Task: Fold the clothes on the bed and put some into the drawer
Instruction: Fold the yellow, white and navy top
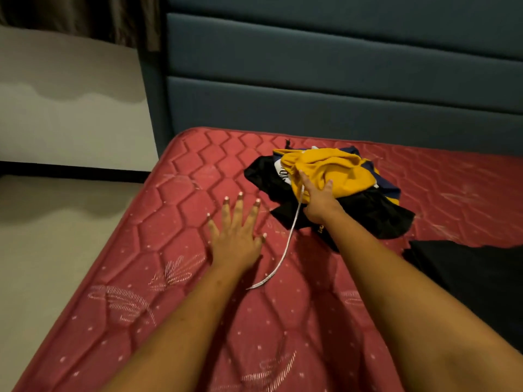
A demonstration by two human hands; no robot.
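Observation:
A pile of clothes lies on the red quilted mattress [175, 250] near the headboard: a yellow garment [334, 168] on top, black garments [376, 213] beneath, and a bit of navy cloth [392, 190] at the right. A white drawstring [285, 247] trails from the pile toward me. My right hand [318, 199] rests on the front of the yellow garment, thumb stretched out and fingers dug into the cloth. To the left of the pile, my left hand [236, 236] lies flat on the mattress with its fingers spread, holding nothing.
A blue padded headboard [339, 80] rises behind the mattress. Another black cloth [467, 273] lies at the right edge of the bed. To the left are the pale floor [42, 250] and a wall with a dark skirting strip [70, 169]. No drawer is in view.

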